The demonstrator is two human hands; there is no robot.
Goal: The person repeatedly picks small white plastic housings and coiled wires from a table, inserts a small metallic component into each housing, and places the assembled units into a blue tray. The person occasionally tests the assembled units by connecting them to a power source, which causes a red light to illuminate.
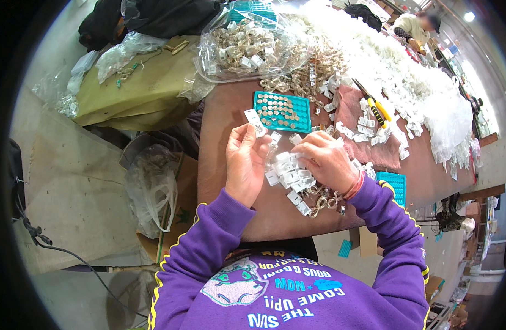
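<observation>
Between the thumb and fingers of my left hand [245,159] a small white plastic case [253,117] is pinched, tilted up beside the teal tray. My right hand [329,160] has its fingers bent together over a heap of similar white pieces [290,175]; whatever they pinch is too small to make out. The teal tray [307,113] lies just beyond both hands and carries rows of small round metallic discs [275,103]. Coiled beige cords [319,204] with white ends lie at the near side of the heap, below my right hand.
Yellow-handled pliers [380,113] rest on a pinkish cloth [349,110] at right. Another teal tray [393,187] sits by my right forearm. A clear bag [242,52] of corded pieces stands at the back, and a large white pile [396,71] spreads back right. A person [415,27] is far off.
</observation>
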